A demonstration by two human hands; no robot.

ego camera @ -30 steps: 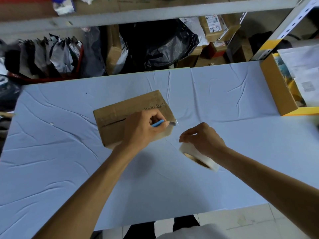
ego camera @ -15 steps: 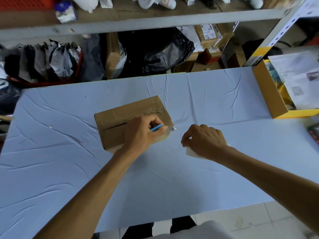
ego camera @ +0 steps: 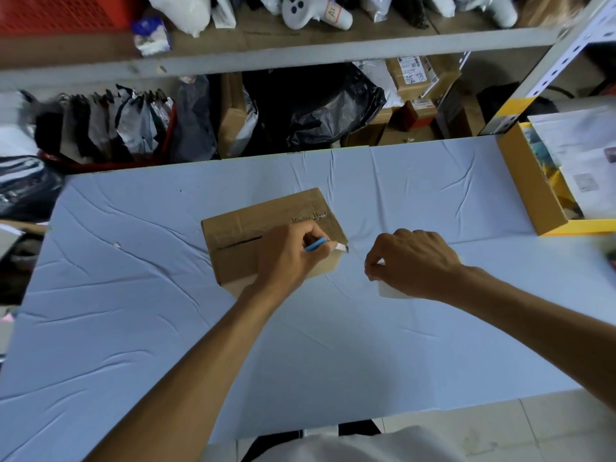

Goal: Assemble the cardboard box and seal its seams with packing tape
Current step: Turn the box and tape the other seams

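Head cam: my left hand [ego camera: 286, 258] is closed on a blue cutter [ego camera: 325, 245] w/ its blade at the cardboard box [ego camera: 246, 235] right edge, mid-table. My right hand [ego camera: 413, 263] pinches the tape roll [ego camera: 391, 291]. Next, I reckon: slice the strip, press the end down.

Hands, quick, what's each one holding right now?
Left hand: closed on a blue-handled cutter, over the cardboard box.
Right hand: closed on the tape roll.

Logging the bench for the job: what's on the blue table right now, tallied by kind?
Cardboard box: 1
Blue-handled cutter, in the left hand: 1
Tape roll, under the right hand: 1
Yellow-edged tray: 1
Total: 4
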